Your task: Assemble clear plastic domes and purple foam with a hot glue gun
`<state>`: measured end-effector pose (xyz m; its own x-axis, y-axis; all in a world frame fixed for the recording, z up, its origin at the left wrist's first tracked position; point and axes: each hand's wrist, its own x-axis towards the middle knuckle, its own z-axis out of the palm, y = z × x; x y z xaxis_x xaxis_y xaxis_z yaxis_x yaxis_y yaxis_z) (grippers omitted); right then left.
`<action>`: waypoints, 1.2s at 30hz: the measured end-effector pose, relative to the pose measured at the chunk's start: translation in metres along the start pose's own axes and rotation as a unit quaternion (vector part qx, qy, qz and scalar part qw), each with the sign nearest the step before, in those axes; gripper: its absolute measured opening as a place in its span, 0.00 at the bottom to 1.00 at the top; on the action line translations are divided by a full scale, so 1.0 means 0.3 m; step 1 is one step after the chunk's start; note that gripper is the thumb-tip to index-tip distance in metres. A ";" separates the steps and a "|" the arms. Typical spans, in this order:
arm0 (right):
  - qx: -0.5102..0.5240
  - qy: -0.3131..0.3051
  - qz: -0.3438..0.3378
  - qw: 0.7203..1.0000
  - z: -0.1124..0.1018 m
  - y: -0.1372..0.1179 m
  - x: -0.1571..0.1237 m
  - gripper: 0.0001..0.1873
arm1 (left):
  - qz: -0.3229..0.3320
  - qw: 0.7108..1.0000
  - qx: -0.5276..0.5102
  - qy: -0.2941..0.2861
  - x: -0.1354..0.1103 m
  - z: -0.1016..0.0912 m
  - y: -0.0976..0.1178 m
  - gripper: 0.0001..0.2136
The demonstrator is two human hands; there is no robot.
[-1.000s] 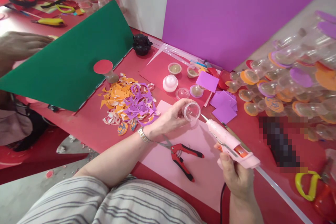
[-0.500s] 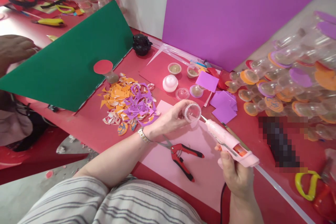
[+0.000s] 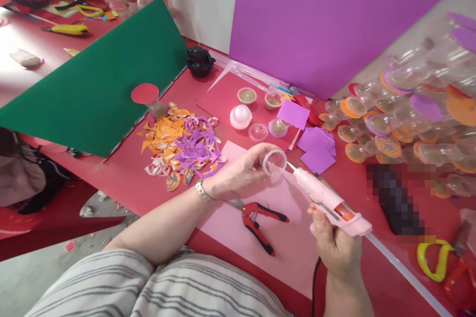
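Observation:
My left hand [image 3: 241, 168] is closed round a small clear plastic cup [image 3: 273, 162], held on its side above a pink paper sheet [image 3: 282, 228]. My right hand [image 3: 332, 245] grips a pink hot glue gun [image 3: 327, 200]. The gun's nozzle touches the cup's rim on the right side. A clear glue stick [image 3: 401, 270] sticks out behind the gun. Red-handled scissors [image 3: 256, 220] lie on the pink sheet below my left wrist.
Orange and purple paper scraps [image 3: 182, 146] lie in a heap left of my hand. Purple squares [image 3: 316, 151], small cups [image 3: 247, 95] and a white dome [image 3: 240, 117] sit beyond. Several finished cups [image 3: 401, 119] are piled at right. A green sheet [image 3: 100, 79] and a purple board [image 3: 327, 20] stand behind.
The cup and the glue gun's tip have met and shifted slightly right. Another person's hand at the far left has left the view.

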<state>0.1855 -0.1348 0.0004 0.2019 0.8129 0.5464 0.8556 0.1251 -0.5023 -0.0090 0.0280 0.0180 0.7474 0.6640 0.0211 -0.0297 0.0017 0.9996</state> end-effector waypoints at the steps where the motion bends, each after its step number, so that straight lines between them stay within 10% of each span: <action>1: -0.006 0.001 -0.006 1.000 0.000 0.002 -0.001 0.19 | 0.001 1.000 0.007 -0.001 0.000 0.000 -0.001 0.13; 36: -0.005 -0.020 0.009 1.000 -0.003 -0.013 0.018 0.14 | 0.012 0.997 0.071 0.002 0.002 0.000 -0.007 0.13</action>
<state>0.1838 -0.1314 0.0057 0.1981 0.8371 0.5099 0.8570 0.1045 -0.5046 -0.0086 0.0284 0.0160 0.7445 0.6661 0.0451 0.0474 -0.1202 0.9916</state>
